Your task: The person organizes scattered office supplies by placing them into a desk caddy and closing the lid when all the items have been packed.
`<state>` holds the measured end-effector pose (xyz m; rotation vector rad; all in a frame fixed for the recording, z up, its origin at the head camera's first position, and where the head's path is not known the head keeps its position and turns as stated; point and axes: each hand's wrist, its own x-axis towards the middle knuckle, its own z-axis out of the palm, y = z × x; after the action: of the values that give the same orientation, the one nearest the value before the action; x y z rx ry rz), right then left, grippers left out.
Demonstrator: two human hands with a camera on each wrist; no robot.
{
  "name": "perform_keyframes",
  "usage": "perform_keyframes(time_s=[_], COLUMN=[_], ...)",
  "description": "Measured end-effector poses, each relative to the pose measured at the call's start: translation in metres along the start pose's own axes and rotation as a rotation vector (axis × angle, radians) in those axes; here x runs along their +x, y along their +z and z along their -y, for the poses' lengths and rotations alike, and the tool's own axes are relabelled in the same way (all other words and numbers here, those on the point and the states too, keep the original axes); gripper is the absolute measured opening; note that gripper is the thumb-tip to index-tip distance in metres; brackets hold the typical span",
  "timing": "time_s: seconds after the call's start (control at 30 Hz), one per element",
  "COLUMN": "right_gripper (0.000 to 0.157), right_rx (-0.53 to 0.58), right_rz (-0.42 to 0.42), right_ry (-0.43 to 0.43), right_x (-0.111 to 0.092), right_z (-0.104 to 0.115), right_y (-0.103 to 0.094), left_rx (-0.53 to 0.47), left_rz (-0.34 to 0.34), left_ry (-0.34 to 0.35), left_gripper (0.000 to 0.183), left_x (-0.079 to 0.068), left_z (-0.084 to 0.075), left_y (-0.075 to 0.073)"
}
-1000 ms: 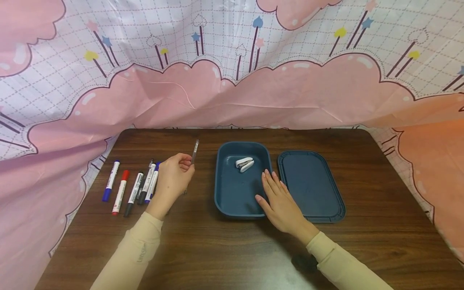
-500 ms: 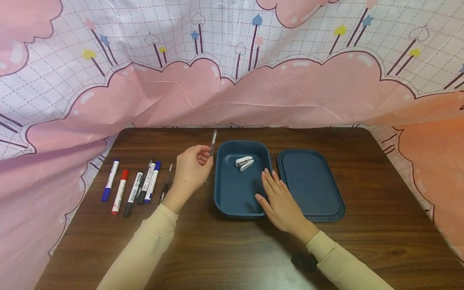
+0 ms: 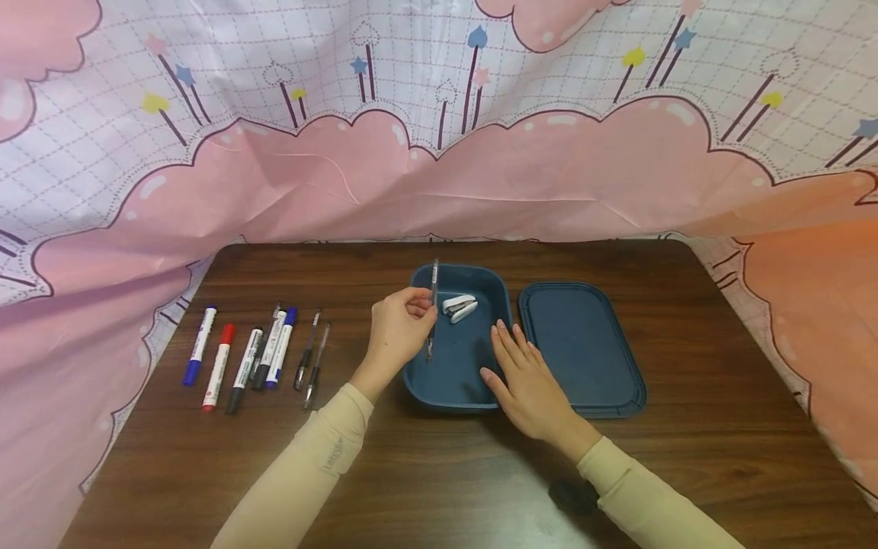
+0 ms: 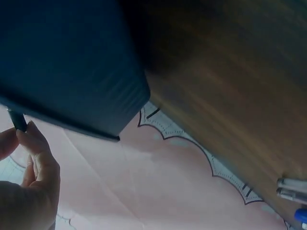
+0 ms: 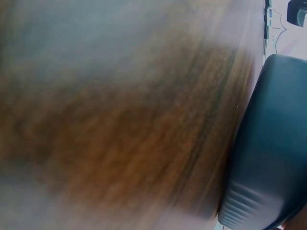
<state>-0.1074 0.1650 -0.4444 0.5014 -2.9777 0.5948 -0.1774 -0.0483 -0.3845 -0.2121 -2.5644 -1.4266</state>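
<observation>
My left hand [image 3: 398, 332] pinches a clear-barrelled pen [image 3: 434, 276] between thumb and fingers, above the left side of a dark blue plastic box [image 3: 449, 380]. In the left wrist view, the left hand [image 4: 38, 184] holds the pen's dark part [image 4: 17, 120] past the box's rim. A small white stapler [image 3: 461, 306] lies inside the box, near its far end. My right hand [image 3: 538, 389] rests on the box's right rim with its fingers extended. The right wrist view shows the box's outer wall [image 5: 268, 143], but no hand.
The blue lid [image 3: 586, 347] lies flat to the right of the box. On the left are several whiteboard markers, among them a red one [image 3: 218, 368] and a blue one [image 3: 200, 345]. Two pens [image 3: 315, 370] lie between them and the box. A patterned cloth [image 3: 439, 183] hangs behind the table.
My left hand has carried the pen rightward from beside the markers to over the box, uncovering two pens on the table. The right hand has stayed at the rim.
</observation>
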Motion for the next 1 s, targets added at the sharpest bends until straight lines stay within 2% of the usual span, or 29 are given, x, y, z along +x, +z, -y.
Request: perform_keyframes(time_s=[0.2,0.4,0.6,1.0], right_gripper=[0.068,0.069,0.069,0.069], right_rx=[-0.01,-0.016,-0.017,-0.021], right_rz=[0.021,0.016,0.017,0.02], right_ry=[0.012,0.007,0.008,0.009], right_x=[0.001,0.002,0.003,0.003], right_z=[0.005,0.006,0.006,0.008], right_y=[-0.002,-0.002,-0.002,-0.004], left_rx=[0.021,0.116,0.205,0.231], left_rz=[0.025,0.034,0.047,0.102], left_ry=[-0.011,-0.019,-0.03,-0.112], left_gripper=[0.024,0.034,0.035,0.037], left_x=[0.0,0.001,0.0,-0.002], left_z=[0.005,0.006,0.006,0.013], left_y=[0.007,0.017,0.023,0.029])
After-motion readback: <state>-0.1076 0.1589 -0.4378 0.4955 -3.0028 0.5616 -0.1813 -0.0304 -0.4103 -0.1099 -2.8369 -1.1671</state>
